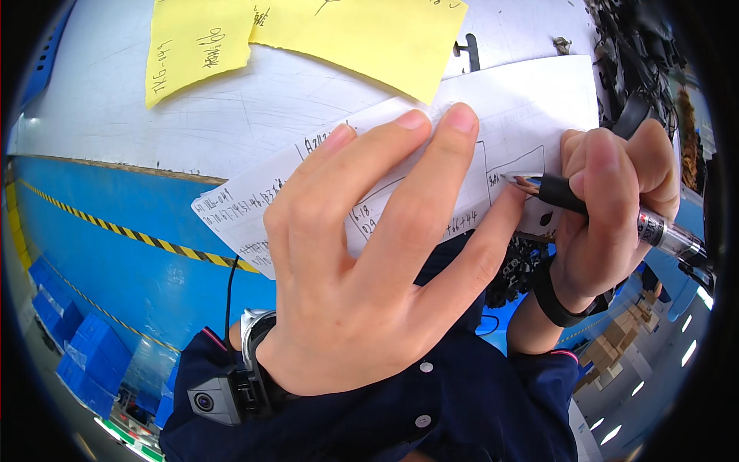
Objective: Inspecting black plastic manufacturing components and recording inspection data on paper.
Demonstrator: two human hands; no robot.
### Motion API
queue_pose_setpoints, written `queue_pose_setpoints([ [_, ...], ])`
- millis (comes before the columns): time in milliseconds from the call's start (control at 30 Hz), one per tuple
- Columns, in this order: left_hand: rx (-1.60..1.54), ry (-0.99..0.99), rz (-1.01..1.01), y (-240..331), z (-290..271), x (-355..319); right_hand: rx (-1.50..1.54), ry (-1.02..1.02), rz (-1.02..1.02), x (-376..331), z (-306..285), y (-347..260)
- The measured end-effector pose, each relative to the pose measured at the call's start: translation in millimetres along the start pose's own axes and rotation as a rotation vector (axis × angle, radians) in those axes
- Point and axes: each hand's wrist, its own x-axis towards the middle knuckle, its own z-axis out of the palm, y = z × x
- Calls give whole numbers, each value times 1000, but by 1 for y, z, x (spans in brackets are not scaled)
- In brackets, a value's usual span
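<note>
A white sheet of paper with handwriting and ruled boxes lies slanted at the table's near edge. Flat across its middle rests my left hand, fingers spread, covering part of the writing. My right hand grips a pen with a black grip and clear barrel. The pen's tip touches or hovers just over a ruled box, close beside my left thumb; which of the two I cannot tell. A band with a small grey camera is on my left wrist, and a black band circles the right.
Yellow handwritten papers lie beyond the sheet on the white tabletop. A small black T-shaped piece sits beside them. Black parts are heaped at the right. Blue boxes stand on the floor at lower left, cardboard boxes at lower right.
</note>
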Motion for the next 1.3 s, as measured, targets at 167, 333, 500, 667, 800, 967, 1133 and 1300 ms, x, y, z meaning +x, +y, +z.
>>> queue_pose_setpoints([
  [167,-22,-49,-29,4,-6,5,-194,-162,-7,6,13,-21],
  [333,-29,-54,-59,4,-6,3,-187,-101,-15,3,13,-15],
  [500,-17,-42,-37,5,-4,4,-8,-25,-13,1,-4,-1],
  [667,-10,-32,-38,4,-6,2,12,-34,-1,1,-3,-3],
  [800,-11,-26,-40,4,-3,2,25,24,-17,2,-5,1],
  [967,-5,-15,-30,6,-2,3,24,8,-35,2,-7,1],
  [1133,-8,-20,-25,4,-2,2,67,-8,-36,2,-7,2],
  [1300,-1,-8,-21,4,-2,2,57,-23,-29,3,-8,1],
])
